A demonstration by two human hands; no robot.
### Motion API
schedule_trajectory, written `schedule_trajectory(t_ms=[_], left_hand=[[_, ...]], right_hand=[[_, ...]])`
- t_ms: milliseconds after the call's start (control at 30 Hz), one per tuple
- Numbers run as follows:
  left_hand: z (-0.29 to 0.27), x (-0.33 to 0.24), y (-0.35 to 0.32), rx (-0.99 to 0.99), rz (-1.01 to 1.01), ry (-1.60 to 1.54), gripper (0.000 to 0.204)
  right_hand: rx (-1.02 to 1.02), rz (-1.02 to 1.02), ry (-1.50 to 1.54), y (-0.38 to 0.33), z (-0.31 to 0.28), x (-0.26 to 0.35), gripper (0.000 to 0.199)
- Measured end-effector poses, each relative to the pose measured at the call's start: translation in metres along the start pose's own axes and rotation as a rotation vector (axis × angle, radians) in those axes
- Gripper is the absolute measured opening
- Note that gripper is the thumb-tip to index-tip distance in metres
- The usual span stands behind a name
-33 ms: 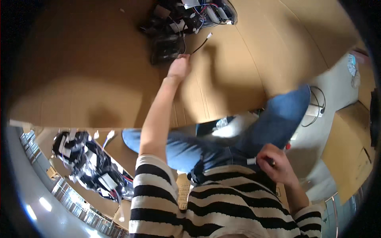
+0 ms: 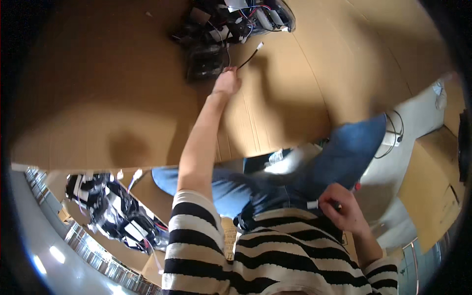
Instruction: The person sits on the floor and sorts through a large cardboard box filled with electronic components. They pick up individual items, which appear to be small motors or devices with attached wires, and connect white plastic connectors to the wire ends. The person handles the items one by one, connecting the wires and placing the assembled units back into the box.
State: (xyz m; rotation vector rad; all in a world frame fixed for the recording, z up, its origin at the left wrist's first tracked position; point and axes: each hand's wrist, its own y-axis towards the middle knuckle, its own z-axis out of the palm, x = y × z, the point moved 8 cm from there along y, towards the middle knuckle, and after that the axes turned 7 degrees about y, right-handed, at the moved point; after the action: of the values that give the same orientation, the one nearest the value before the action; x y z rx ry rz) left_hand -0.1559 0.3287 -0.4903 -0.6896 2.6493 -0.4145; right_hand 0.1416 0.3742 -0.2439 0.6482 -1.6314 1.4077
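Note:
My left hand (image 2: pixel 227 82) reaches far out over a cardboard sheet (image 2: pixel 275 118), its fingers closed on a thin black cable (image 2: pixel 250 58). A white connector (image 2: pixel 260 45) ends that cable, sticking out to the far right of the fist. Beside the fist, on its far left, lies a dark part in clear plastic (image 2: pixel 204 61). Near my lap, my right hand (image 2: pixel 342 209) is closed in a pinch. A small white piece (image 2: pixel 312 204) shows at its fingertips; whether it is a connector or a tag, I cannot make out.
Black bagged parts with wires (image 2: pixel 246 19) are heaped at the far edge. More bagged parts (image 2: pixel 118 211) fill a carton at the left. On the right, a looped black cable (image 2: pixel 396 135) lies near an opened cardboard box (image 2: pixel 432 182). My jeans-clad legs (image 2: pixel 351 147) extend under the sheet.
My left hand has shifted slightly to the right and nearer, still closed on the cable. The sheet's near edge and the left carton appear slightly lower in view. The right hand barely differs.

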Motion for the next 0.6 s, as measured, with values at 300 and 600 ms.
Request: schedule_trajectory(t_ms=[300,600], left_hand=[[0.117,0.063,0.081,0.032,-0.561,-0.130,0.078],[0.112,0.023,0.041,0.165,-0.502,-0.080,0.026]], right_hand=[[0.022,0.340,0.049,0.049,-0.013,-0.022,0.009],[0.036,0.292,0.039,0.061,-0.009,-0.019,0.007]])
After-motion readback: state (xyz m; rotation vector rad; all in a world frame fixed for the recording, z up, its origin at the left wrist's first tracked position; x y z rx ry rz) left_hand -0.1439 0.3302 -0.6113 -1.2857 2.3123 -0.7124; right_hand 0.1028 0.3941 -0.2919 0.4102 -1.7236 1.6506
